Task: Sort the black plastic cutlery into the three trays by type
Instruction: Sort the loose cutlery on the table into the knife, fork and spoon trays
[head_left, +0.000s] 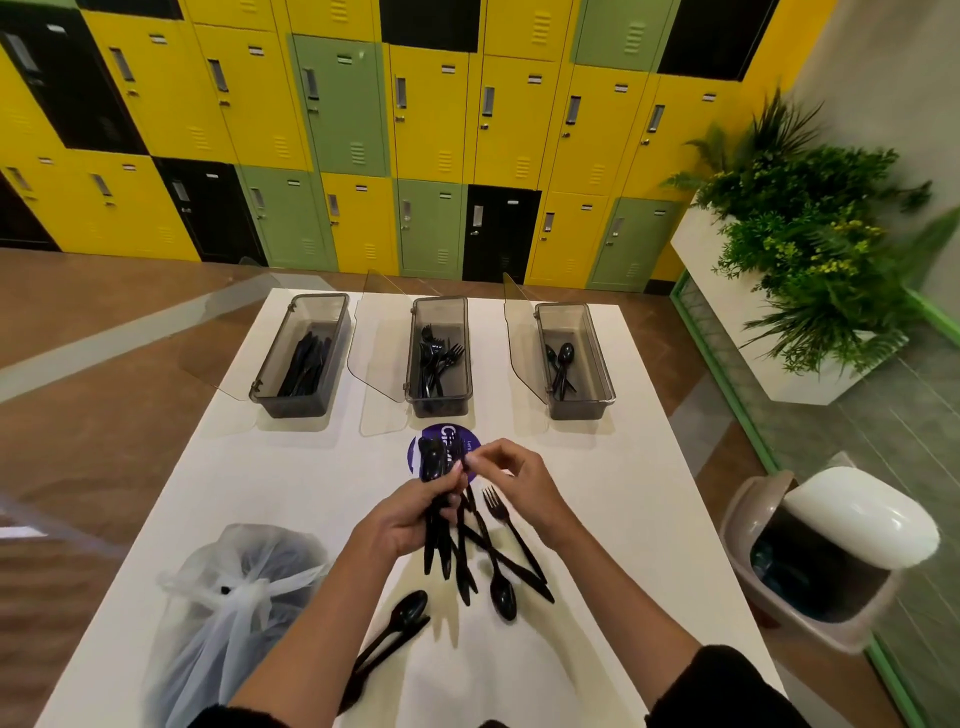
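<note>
Left hand (402, 519) has its grip curled tight round a bunch of black cutlery (434, 467), held over the middle of the white tabletop (597, 519). The right hand (519, 483) has its grip pinching the top of that bunch between thumb and fingertips (can't tell which piece exactly). More loose pieces (498, 571) lie just under the hands, and further back sit the knife tray (293, 408), fork tray (439, 408) and spoon tray (579, 410), each with a few in.
</note>
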